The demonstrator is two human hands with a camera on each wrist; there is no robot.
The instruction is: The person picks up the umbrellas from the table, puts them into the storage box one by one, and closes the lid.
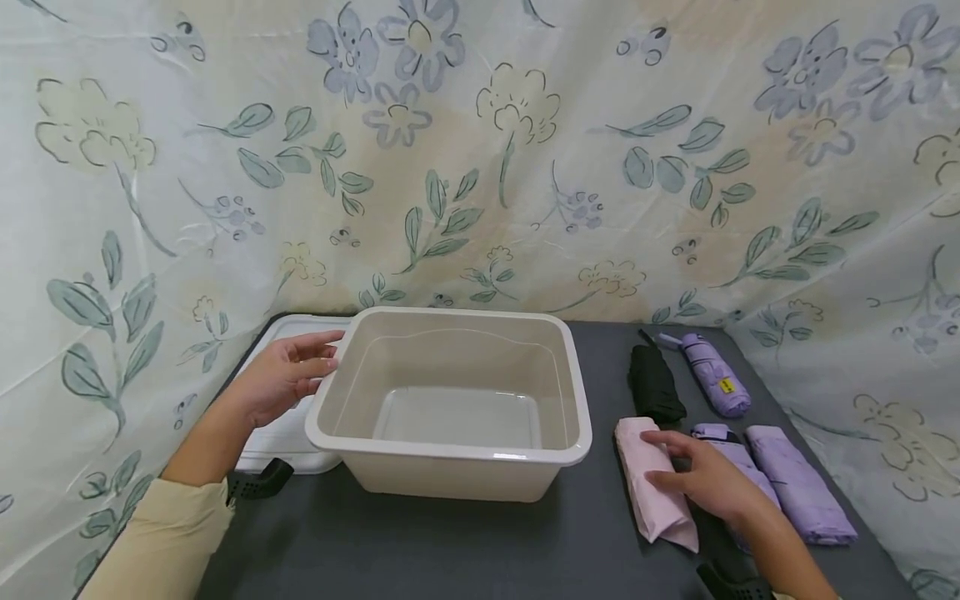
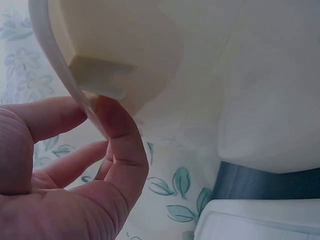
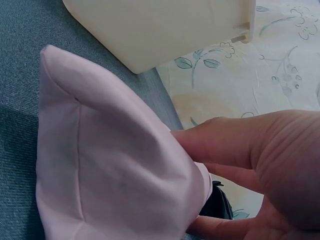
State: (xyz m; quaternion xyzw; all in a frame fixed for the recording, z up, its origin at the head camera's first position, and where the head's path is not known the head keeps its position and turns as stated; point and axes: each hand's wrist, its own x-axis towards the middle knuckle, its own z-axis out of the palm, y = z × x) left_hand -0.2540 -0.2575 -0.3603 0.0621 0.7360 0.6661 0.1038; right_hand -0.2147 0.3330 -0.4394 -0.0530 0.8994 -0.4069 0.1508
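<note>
Pink fabric, creased and soft-looking, lies between the thumb and fingers of the right hand (image 1: 701, 475), which makes a narrow grip on the upper end of the pink bundle (image 1: 660, 512). How firm the hold is, and whether the bundle's underside is clear of the worktop (image 1: 450, 550), I cannot tell. Because the cloth looks slack, a pinch at one end will probably let the other end droop; sliding the fingers nearer the middle, with the thumb square against them, should carry the weight more evenly and hold the folds together.

Close by, the neighbours leave little room for the knuckles. A black bundle (image 1: 656, 383) sits at twelve o'clock of the pink one, a purple roll with a yellow tag (image 1: 716, 375) at one o'clock, a purple bundle (image 1: 735, 450) between two and three, partly hidden by the hand, and a second purple bundle (image 1: 798, 483) at three. Lifting straight up, rather than dragging, would best avoid snagging or shifting them.

Farther out, at nine o'clock of the pink bundle and slightly above, a beige tub (image 1: 450, 479) stands mouth up, with nothing visible inside. At its own nine o'clock the left hand (image 1: 281, 379) pinches the rim; light pressure there should steady the tub without tipping it. Beyond that hand's side, a white lid (image 1: 262, 454) lies flat, partly under the tub's overhang, and a floral curtain (image 1: 450, 167) hangs behind at twelve.
</note>
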